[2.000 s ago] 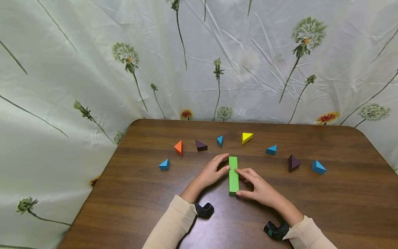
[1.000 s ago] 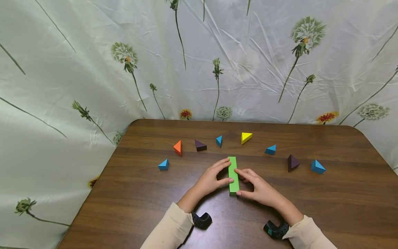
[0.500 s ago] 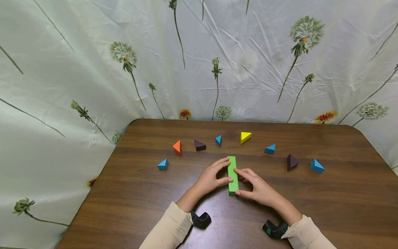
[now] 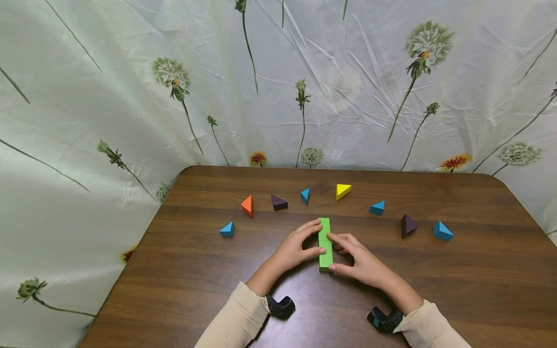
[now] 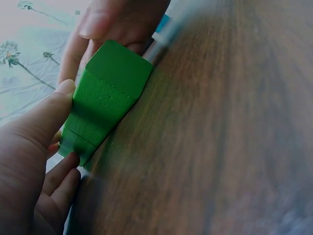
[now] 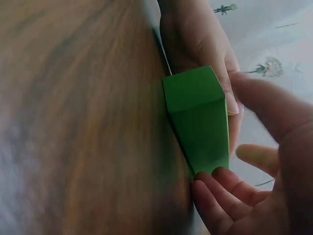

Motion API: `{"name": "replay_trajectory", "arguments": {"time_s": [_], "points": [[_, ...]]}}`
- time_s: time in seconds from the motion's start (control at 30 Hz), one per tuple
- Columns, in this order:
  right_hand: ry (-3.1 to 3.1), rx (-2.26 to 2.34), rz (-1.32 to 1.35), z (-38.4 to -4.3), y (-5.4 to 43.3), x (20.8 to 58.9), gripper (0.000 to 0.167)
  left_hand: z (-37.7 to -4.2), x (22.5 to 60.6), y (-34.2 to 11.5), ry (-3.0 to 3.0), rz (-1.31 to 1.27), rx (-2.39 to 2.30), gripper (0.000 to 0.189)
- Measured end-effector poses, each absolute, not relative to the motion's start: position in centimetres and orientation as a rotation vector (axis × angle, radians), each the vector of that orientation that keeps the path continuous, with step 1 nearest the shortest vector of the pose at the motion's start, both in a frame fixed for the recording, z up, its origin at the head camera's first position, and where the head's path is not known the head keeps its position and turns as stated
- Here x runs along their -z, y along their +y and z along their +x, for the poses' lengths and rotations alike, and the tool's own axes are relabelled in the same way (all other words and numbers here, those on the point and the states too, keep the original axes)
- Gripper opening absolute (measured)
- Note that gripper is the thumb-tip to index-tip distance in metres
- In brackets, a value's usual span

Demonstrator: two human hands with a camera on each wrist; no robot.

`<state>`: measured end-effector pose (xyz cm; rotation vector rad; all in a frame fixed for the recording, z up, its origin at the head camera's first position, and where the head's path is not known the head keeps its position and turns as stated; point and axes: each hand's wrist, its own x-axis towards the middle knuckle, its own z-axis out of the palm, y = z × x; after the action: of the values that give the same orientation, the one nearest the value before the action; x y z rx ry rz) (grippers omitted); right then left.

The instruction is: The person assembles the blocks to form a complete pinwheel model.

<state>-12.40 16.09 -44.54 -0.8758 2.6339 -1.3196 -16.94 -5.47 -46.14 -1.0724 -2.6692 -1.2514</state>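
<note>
Near the middle of the brown counter [image 4: 174,290], the far green block [image 4: 325,229] and the near green block [image 4: 327,260] lie end to end in one line, touching, with a thin seam between; along their left side is the left hand [image 4: 299,245], its thumb on the near green block and its index fingertip on the far green block; its grip is not closed, the thumb and index finger are spread apart; along the right side is the right hand [image 4: 364,260], index fingertip beside the seam and thumb at the near corner; this grip also is loose, the fingers touch but are not wrapped around.

Beyond and to both sides, in a wide curve, are triangular pieces, each apart from the next; from left to right: first blue piece [image 4: 227,230], orange piece [image 4: 247,207], first purple piece [image 4: 279,203], second blue piece [image 4: 305,196], yellow piece [image 4: 343,192], third blue piece [image 4: 377,208], second purple piece [image 4: 408,226], fourth blue piece [image 4: 443,231]; behind the counter hangs a flowered curtain [image 4: 261,125].
</note>
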Motion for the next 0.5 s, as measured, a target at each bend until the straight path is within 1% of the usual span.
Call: {"name": "replay_trajectory", "arguments": {"time_s": [0.23, 0.5], "points": [[2.628, 1.404, -0.85, -12.5, 16.0, 43.9, 0.064, -16.9, 46.1, -5.6, -2.677, -1.059, 1.259, 0.058], [2.735, 1.385, -0.85, -12.0, 16.5, 41.4, 0.066, -16.9, 46.1, -5.5, -2.679, -1.059, 1.279, 0.058]]}}
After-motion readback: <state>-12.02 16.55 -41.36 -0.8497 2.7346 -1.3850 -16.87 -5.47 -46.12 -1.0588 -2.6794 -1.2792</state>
